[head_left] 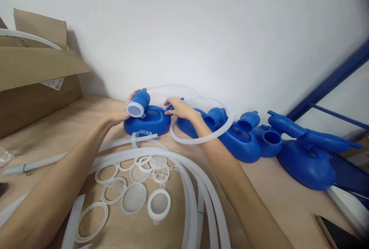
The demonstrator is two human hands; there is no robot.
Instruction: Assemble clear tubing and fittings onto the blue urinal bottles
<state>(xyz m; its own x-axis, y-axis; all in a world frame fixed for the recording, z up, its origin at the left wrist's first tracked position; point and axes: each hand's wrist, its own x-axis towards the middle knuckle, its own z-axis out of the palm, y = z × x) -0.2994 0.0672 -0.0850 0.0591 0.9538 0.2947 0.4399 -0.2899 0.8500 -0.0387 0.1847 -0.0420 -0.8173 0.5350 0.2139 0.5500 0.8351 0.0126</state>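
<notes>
My left hand (121,116) is closed round the far left side of the neck of a blue plastic urinal bottle (147,124), its fingers mostly hidden behind it. A translucent white cap (135,109) covers the bottle's mouth, which faces me. A thin clear tube (175,85) arcs along the wall from near the small top fitting. My right hand (181,107) is at the bottle's right end, fingers curled round a small blue part; whether it belongs to this bottle or the neighbouring one, I cannot tell. My right wrist passes in front of a second blue bottle (187,126).
More blue bottles (242,145) lie along the wall to the right. Nearer me are several translucent cap rings (134,198) and thick white tubes (191,187). A cardboard box (37,99) stands at left. A phone-like dark object (337,231) lies front right.
</notes>
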